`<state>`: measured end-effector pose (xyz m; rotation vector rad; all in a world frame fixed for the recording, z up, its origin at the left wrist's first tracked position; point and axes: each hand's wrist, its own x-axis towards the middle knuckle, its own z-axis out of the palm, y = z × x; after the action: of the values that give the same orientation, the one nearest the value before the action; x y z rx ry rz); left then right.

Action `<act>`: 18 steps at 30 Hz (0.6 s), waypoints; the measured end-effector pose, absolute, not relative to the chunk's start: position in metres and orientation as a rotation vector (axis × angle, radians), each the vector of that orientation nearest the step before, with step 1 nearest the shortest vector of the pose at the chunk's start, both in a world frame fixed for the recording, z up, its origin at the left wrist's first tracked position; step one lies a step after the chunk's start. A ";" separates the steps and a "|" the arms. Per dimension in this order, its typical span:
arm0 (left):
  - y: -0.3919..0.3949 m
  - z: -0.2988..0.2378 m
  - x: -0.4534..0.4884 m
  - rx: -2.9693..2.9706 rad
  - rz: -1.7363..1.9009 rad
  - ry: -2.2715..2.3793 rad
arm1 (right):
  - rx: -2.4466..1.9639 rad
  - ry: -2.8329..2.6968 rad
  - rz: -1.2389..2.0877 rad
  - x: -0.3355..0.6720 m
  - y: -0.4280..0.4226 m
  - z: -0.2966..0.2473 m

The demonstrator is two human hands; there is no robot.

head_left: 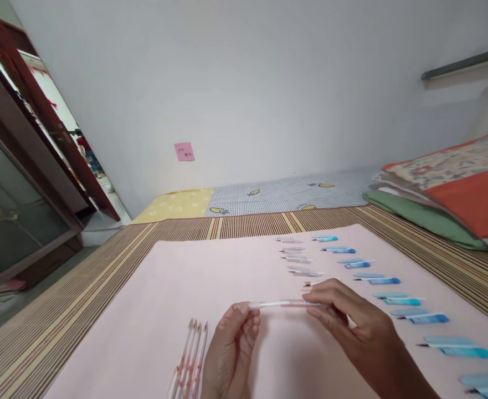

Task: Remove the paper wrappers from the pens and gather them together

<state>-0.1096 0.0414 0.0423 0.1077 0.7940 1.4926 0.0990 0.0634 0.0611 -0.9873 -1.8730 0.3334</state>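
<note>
Striped matting (102, 271) runs across the middle of the frame beneath a white wall (268, 94), with a large pink sheet (222, 266) spread over it through the lower half. Just below the centre of the frame, a slim pale pen (279, 303) lies almost level between two hands, its middle bare. The left hand (232, 346) pinches its left end between thumb and fingers, and the right hand (352, 321) pinches the other end the same way, so both grips are narrow and closed on it. Both tips of the pen are covered by fingers; whether it is one piece or two cannot be told. Beside the right hand's fingers, a small peach-coloured piece (307, 285) is partly hidden. At lower left, four pens (189, 354) lie side by side, cut off by the bottom edge. Right of centre sit four pale sets of pen parts (296, 259), blurred and hard to separate; down the right side run eight blue sets (399, 301), the lowest cropped by the frame.
</note>
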 end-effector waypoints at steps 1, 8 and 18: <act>0.041 0.042 -0.109 0.137 1.485 0.785 | -0.970 -1.892 0.320 0.097 0.064 0.060; 0.038 0.041 -0.108 0.223 1.454 0.751 | -0.935 -1.930 0.219 0.086 0.062 0.055; 0.037 0.041 -0.113 0.297 1.468 0.818 | -1.139 -1.867 0.489 0.087 0.060 0.059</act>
<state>-0.1133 0.0374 0.0407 0.2966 0.8180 1.4685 0.0868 0.0603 0.0591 -1.1392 -1.8673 0.4894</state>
